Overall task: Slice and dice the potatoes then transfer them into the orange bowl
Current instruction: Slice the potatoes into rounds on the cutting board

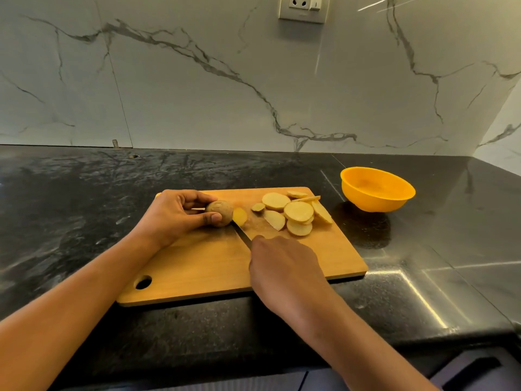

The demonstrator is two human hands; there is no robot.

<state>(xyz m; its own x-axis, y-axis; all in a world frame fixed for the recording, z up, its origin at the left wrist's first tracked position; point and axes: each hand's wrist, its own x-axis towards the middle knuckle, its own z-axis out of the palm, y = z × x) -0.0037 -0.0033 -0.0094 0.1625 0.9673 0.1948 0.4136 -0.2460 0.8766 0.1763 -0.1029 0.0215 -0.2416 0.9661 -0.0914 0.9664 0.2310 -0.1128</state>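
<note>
On the wooden cutting board [203, 266] my left hand [174, 214] grips a small brown-skinned potato [221, 212] between fingers and thumb. My right hand [284, 266] holds a knife [242, 232] whose dark blade runs down against the potato's cut end. A fresh slice [240, 215] leans just right of the blade. Several round potato slices [293, 213] lie piled at the board's far right corner. The orange bowl [377, 193] stands on the counter to the right of the board; nothing shows inside it.
The board lies on a black stone counter [84, 198] with a marble wall behind. A wall socket [303, 8] sits high up. The counter's front edge runs below my forearms, with a dark drawer handle [473, 371] at bottom right.
</note>
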